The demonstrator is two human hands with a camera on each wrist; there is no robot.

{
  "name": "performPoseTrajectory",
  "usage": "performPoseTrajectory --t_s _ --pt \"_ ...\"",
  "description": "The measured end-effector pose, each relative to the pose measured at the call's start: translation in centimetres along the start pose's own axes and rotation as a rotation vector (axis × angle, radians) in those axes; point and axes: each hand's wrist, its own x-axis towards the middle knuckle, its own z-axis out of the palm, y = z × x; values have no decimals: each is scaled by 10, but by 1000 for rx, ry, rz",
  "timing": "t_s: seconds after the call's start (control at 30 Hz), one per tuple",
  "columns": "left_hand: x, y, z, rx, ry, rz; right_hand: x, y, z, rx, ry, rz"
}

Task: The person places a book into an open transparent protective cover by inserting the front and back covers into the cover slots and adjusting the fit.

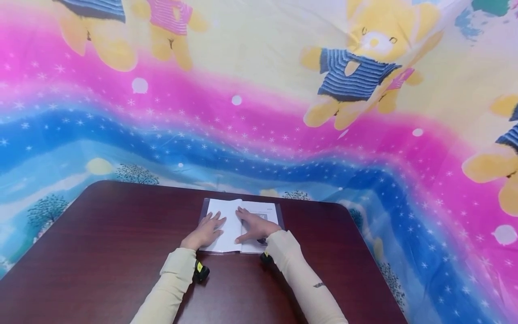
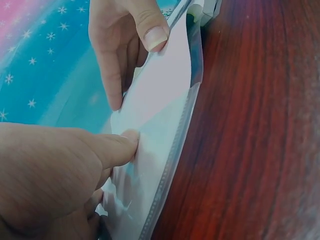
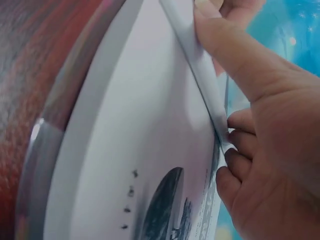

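An open book [image 1: 230,229] with white pages lies on the table, in a clear plastic cover [image 1: 281,217] that shows along its edges. My left hand [image 1: 204,231] rests on the left page with its fingers spread. My right hand [image 1: 257,225] lies across the middle fold, fingers extended and thumb apart, touching the left page near the fold. The left wrist view has the left thumb [image 2: 117,149] pressing on the page. In the right wrist view, a raised paper fold [image 3: 192,55] runs beside the right thumb, and a dark printed picture [image 3: 165,207] shows on the right page.
The dark reddish-brown table [image 1: 121,252] has rounded far corners. Behind it hangs a colourful cloth [image 1: 259,130] with bears and snowflakes, close to the table's far edge. A black device with a yellow label [image 1: 200,270] is strapped at the left wrist.
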Motion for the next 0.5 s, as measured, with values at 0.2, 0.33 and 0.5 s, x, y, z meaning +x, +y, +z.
performPoseTrajectory --t_s 0.2,0.33,0.5 --pt "0 0 2 7 18 16 0 2 2 13 17 -13" --pt "-1 0 3 7 21 18 1 2 4 18 11 3" --pt "-1 0 3 5 32 24 2 1 4 15 7 5"
